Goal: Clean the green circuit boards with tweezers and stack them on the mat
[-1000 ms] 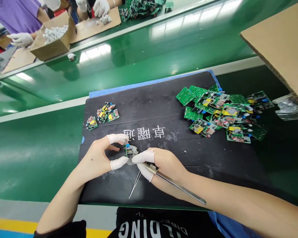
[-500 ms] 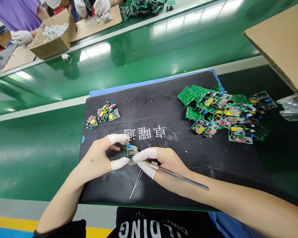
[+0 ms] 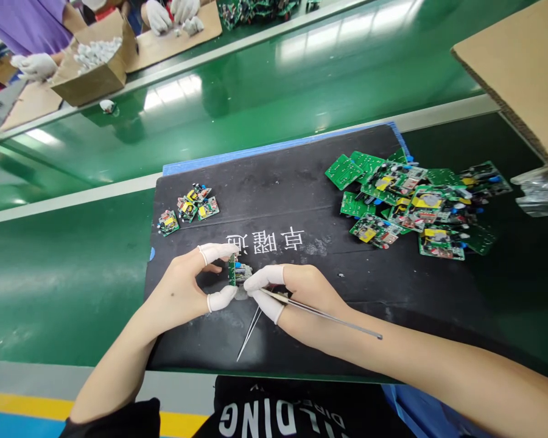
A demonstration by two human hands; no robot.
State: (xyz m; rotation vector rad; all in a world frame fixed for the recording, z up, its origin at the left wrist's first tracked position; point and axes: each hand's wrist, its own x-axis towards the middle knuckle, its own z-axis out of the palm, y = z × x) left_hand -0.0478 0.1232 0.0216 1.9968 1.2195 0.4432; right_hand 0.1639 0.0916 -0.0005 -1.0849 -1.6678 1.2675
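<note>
Between the white-cotted thumb and fingers of my left hand (image 3: pixel 189 278) a small green circuit board (image 3: pixel 232 271) stands on edge, its components facing right. A greyish lump (image 3: pixel 242 293) sits by its lower components. My right hand (image 3: pixel 285 292), also in white finger cots, pinches slim metal tweezers (image 3: pixel 333 316) near their front end; their back end lies over my forearm. The fingertips touch or nearly touch the board's components and hide the tool's tip. A second thin metal tool (image 3: pixel 249 334), looking like tweezers, lies on the black mat (image 3: pixel 274 194) below my hands.
Several small boards (image 3: pixel 207 208) lie on the mat's left. A large heap of boards (image 3: pixel 411 201) covers its right side. A cardboard box (image 3: pixel 516 73) and a clear plastic bag (image 3: pixel 539 191) are at far right. Across the green conveyor (image 3: pixel 256 103), gloved co-workers handle white parts near a carton (image 3: pixel 91 82).
The tweezers in my right hand have turned slightly, showing their narrow side. Both hands keep their places at the board. Across the line, a co-worker's gloved hands have shifted a little.
</note>
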